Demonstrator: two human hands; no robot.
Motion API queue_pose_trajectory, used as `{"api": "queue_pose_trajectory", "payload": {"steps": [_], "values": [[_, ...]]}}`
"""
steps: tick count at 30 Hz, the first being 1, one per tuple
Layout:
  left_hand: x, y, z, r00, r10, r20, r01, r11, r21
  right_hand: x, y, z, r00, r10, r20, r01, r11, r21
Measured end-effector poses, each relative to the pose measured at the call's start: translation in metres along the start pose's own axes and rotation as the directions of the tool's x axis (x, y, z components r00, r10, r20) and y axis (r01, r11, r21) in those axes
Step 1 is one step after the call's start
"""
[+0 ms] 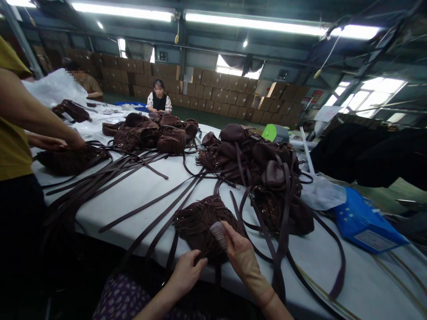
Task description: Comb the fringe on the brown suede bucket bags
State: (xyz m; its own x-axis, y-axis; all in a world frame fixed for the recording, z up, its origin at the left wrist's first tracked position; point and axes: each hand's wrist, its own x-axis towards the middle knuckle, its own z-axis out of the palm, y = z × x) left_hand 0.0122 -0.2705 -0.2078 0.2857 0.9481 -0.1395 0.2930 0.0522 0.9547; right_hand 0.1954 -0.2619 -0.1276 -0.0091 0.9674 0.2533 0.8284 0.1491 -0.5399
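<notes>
A dark brown fringed bag (196,218) lies on the white-covered table right in front of me. My left hand (187,270) is at its near edge, thumb and fingers closed on what looks like the ends of the fringe. Above the bag's right side, my right hand (238,249) grips a pale, ribbed comb (218,234), which rests against the fringe strands. The comb's lower end is partly hidden by my fingers. Long dark straps (156,235) run from around the bag across the table.
Heaped brown bags (247,153) lie just beyond, with another pile (156,131) farther left. A blue package (368,222) sits at right. On the left, a co-worker in a yellow top (13,146) handles a bag (71,160). Two people sit across the table; stacked cartons (213,91) line the wall.
</notes>
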Motion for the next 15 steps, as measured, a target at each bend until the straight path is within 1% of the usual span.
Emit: {"api": "queue_pose_trajectory", "payload": {"steps": [2,5,7,9,10,11,12,13,14,15], "values": [[-0.002,0.005,-0.002,1.000,0.000,0.000,0.000,1.000,-0.011,0.000,-0.007,0.000,1.000,-0.031,-0.003,0.031,0.999,-0.039],[-0.005,0.011,-0.004,1.000,-0.018,-0.020,0.016,0.996,-0.085,-0.007,-0.013,0.004,0.999,-0.042,-0.018,0.041,0.996,-0.074],[-0.009,0.014,-0.004,0.998,-0.006,-0.061,-0.001,0.994,-0.108,-0.014,-0.013,0.015,1.000,-0.015,0.000,0.015,0.995,-0.094],[-0.012,0.016,-0.005,0.992,0.009,-0.129,-0.022,0.995,-0.100,-0.023,-0.011,0.034,0.997,0.049,0.067,-0.043,0.995,-0.094],[-0.014,0.017,-0.006,0.987,0.017,-0.158,-0.032,0.995,-0.093,-0.027,-0.010,0.044,0.990,0.086,0.109,-0.081,0.995,-0.050],[-0.015,0.017,-0.007,0.985,0.025,-0.173,-0.042,0.994,-0.097,-0.031,-0.010,0.055,0.982,0.118,0.148,-0.126,0.991,0.045],[-0.015,0.018,-0.009,0.984,0.031,-0.173,-0.053,0.991,-0.123,-0.034,-0.010,0.064,0.971,0.141,0.192,-0.177,0.966,0.191],[-0.015,0.018,-0.012,0.985,0.034,-0.169,-0.064,0.982,-0.175,-0.035,-0.011,0.071,0.957,0.147,0.248,-0.234,0.899,0.369],[-0.014,0.018,-0.016,0.984,0.028,-0.178,-0.074,0.963,-0.258,-0.036,-0.013,0.076,0.941,0.136,0.309,-0.293,0.785,0.546],[-0.013,0.017,-0.021,0.976,0.009,-0.218,-0.089,0.928,-0.362,-0.036,-0.014,0.079,0.925,0.117,0.361,-0.349,0.634,0.690]]}}
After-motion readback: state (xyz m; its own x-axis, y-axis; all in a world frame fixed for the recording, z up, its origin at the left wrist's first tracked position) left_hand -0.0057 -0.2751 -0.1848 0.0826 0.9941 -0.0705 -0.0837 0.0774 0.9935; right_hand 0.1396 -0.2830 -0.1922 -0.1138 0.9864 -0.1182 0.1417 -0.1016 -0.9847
